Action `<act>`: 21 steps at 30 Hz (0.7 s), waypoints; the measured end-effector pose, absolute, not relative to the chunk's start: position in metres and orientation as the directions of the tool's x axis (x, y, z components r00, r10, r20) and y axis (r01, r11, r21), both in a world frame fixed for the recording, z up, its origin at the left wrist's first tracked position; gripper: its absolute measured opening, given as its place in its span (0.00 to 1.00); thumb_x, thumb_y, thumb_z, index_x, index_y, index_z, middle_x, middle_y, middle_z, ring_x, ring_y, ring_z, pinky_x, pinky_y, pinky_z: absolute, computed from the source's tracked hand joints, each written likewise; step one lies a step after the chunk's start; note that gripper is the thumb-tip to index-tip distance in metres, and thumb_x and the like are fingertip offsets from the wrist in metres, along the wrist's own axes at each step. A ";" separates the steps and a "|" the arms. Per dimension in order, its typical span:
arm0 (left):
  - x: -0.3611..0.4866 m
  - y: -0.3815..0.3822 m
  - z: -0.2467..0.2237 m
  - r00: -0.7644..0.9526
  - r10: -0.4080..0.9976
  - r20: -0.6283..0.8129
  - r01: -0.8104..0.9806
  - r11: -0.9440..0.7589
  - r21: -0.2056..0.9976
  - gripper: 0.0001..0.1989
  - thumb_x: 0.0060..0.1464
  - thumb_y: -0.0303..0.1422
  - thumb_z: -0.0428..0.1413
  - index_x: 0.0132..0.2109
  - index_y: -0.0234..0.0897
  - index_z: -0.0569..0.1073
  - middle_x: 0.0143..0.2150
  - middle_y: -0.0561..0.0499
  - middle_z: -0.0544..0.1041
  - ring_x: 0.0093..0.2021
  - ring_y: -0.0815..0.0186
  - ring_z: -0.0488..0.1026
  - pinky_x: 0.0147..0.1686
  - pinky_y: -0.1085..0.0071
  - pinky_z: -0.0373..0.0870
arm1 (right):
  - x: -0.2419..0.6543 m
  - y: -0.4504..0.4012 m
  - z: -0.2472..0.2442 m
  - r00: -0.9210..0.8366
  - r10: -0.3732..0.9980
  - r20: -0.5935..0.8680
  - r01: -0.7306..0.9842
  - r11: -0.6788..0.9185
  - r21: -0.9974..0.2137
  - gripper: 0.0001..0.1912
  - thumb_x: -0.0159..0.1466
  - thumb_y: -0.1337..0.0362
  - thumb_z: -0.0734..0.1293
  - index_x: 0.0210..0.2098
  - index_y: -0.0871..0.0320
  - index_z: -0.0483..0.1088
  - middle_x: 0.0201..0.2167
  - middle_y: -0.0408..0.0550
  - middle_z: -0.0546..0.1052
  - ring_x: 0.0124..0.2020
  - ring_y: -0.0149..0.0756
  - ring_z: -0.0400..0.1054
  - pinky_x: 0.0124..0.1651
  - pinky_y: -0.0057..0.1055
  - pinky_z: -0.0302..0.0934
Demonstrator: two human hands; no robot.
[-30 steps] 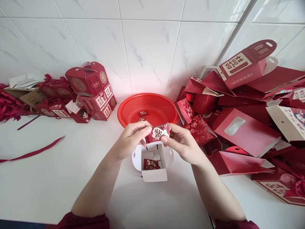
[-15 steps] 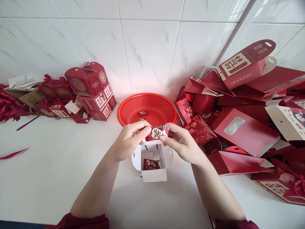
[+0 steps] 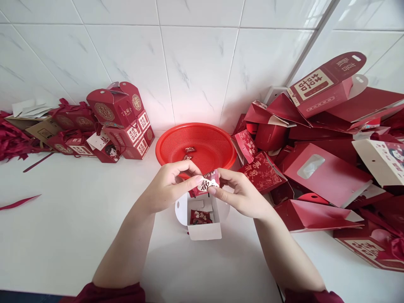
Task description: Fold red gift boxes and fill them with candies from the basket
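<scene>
In the head view, the person's two hands hold one red candy (image 3: 205, 185) up in the air, just above the back edge of an open box (image 3: 205, 232). The left hand (image 3: 167, 187) pinches one end, with its thumb on the front of the wrapper. The right hand (image 3: 244, 193) pinches the other end, and its thumb is on the front too. Both hands have their fingers closed on the candy.

The box stands on the white table (image 3: 78, 240) and is white inside. Its flaps are open, and more red candies (image 3: 201, 216) lie at the bottom. Behind the hands is a round red basket (image 3: 195, 134) with little holes, and a few small packs (image 3: 190, 149) sit in it.

On the left, red boxes (image 3: 105, 107) stand by the wall (image 3: 198, 71), and a red ribbon (image 3: 20, 203) lies on the table. On the right is a big, messy heap of red cartons (image 3: 328, 174).
</scene>
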State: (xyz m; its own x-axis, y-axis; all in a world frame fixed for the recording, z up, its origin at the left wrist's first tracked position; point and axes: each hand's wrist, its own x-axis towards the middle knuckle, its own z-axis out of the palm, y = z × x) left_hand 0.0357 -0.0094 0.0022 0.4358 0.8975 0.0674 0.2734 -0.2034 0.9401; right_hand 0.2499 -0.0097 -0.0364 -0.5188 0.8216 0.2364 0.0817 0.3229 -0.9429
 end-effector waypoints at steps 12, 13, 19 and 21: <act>0.036 -0.004 -0.002 0.390 0.921 0.011 0.314 -0.144 0.938 0.08 0.62 0.38 0.56 0.41 0.39 0.76 0.39 0.51 0.78 0.39 0.66 0.75 0.38 0.71 0.73 | 0.250 -0.008 -0.035 -0.447 0.869 0.213 0.159 0.312 -0.937 0.08 0.67 0.59 0.66 0.35 0.57 0.69 0.30 0.43 0.72 0.31 0.31 0.66 0.33 0.27 0.61; 0.036 -0.004 -0.002 0.376 0.926 0.001 0.345 -0.141 0.928 0.08 0.62 0.38 0.56 0.42 0.40 0.77 0.40 0.51 0.78 0.40 0.65 0.75 0.38 0.70 0.73 | 0.249 -0.008 -0.035 -0.430 0.877 0.213 0.184 0.316 -0.931 0.08 0.67 0.59 0.66 0.35 0.57 0.69 0.30 0.42 0.71 0.30 0.30 0.65 0.32 0.26 0.60; 0.036 -0.003 -0.003 0.378 0.925 0.035 0.356 -0.180 0.917 0.05 0.61 0.32 0.55 0.38 0.39 0.75 0.35 0.54 0.76 0.35 0.68 0.72 0.33 0.73 0.69 | 0.248 -0.009 -0.034 -0.428 0.878 0.215 0.213 0.329 -0.920 0.08 0.67 0.61 0.66 0.33 0.57 0.69 0.28 0.41 0.71 0.30 0.30 0.66 0.32 0.26 0.59; 0.037 -0.003 -0.003 0.379 0.924 0.050 0.339 -0.188 0.922 0.05 0.60 0.30 0.55 0.36 0.39 0.74 0.34 0.55 0.75 0.33 0.70 0.70 0.32 0.74 0.68 | 0.248 -0.009 -0.034 -0.433 0.876 0.212 0.203 0.324 -0.924 0.08 0.67 0.60 0.66 0.33 0.57 0.68 0.28 0.42 0.71 0.31 0.31 0.67 0.33 0.27 0.60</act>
State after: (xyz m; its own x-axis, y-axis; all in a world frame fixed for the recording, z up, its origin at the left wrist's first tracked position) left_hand 0.0372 -0.0032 -0.0032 0.3785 0.9243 0.0497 0.3386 -0.1882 0.9219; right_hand 0.2481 -0.0094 -0.0343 -0.4332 0.8760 0.2122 0.2029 0.3241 -0.9240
